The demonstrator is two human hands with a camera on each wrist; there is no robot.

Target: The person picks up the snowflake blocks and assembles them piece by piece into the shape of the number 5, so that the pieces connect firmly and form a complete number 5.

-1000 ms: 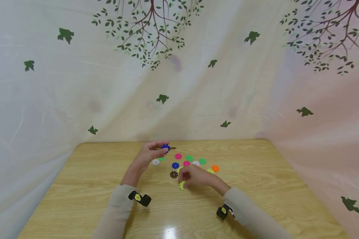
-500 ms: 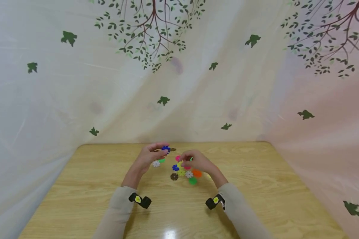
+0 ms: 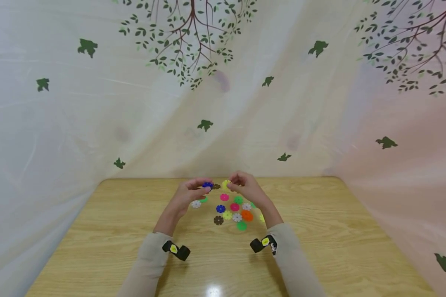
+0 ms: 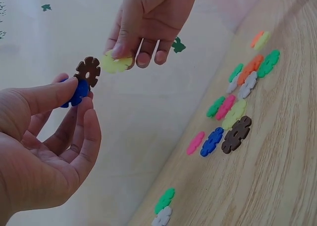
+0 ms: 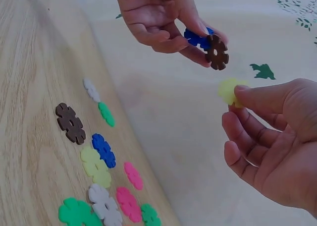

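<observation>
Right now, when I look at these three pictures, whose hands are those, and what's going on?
They're a person's; there's no robot here. A camera on the person's head took the wide picture; a small black camera on each wrist took the closer ones. The left hand pinches a blue, notched, flower-shaped disc, with a brown notched disc against it. The right hand pinches a pale yellow notched disc. More flower-shaped, plastic-looking discs in many colours lie on the light wood-grain table.

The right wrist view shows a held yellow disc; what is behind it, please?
Pale cloth shows beyond the yellow disc pinched by the right hand; whatever lies directly behind it is covered.
</observation>
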